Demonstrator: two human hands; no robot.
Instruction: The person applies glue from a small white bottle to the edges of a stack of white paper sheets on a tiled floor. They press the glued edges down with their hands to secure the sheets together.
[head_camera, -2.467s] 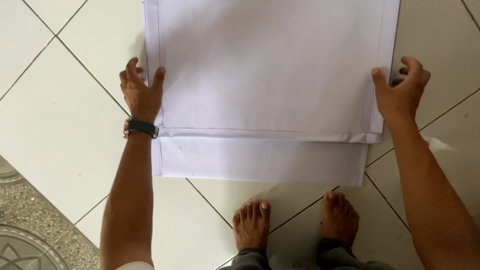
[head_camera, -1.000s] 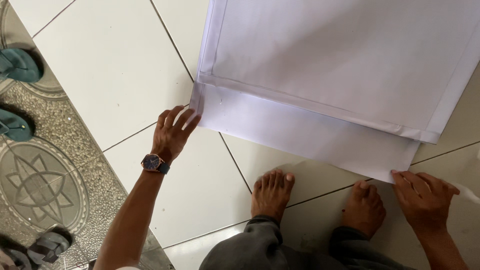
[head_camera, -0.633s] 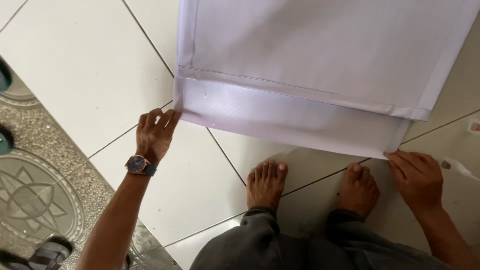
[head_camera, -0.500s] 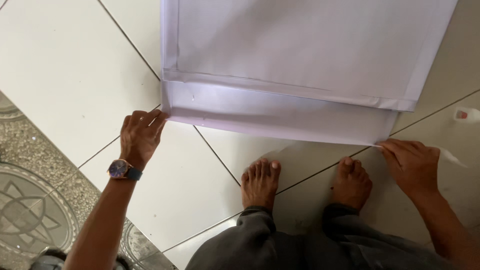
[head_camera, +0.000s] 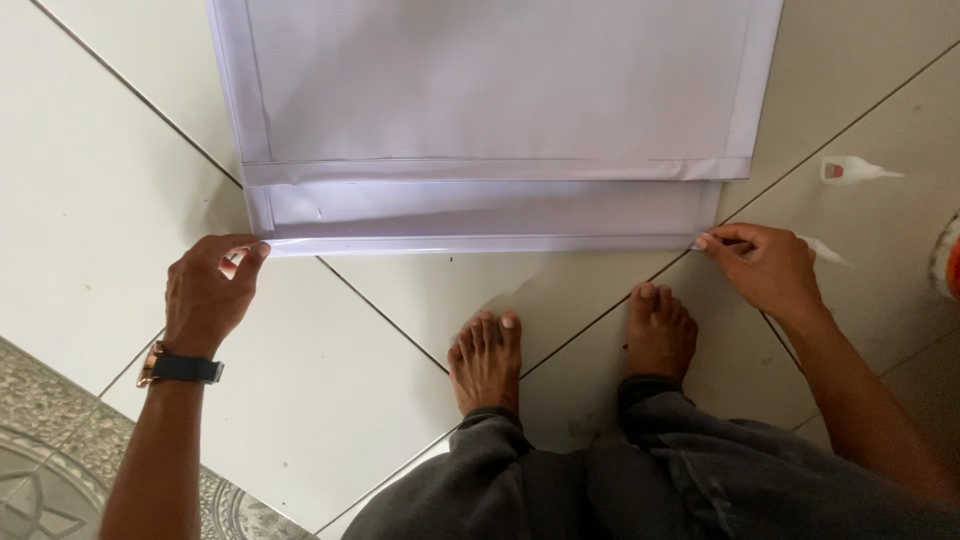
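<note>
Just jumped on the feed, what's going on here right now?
A person crouches barefoot on a tiled floor over a large white sheet spread flat. The left hand pinches the near left corner of the sheet's folded bottom edge, and the right hand pinches the near right corner. A strip along that edge is doubled over. A small white squeeze bottle lies on the tiles to the right.

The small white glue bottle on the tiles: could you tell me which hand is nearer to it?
The right hand is nearer; it pinches the white sheet's near corner, just below-left of the small white glue bottle. The left hand holds the opposite corner, far across the sheet.
</note>
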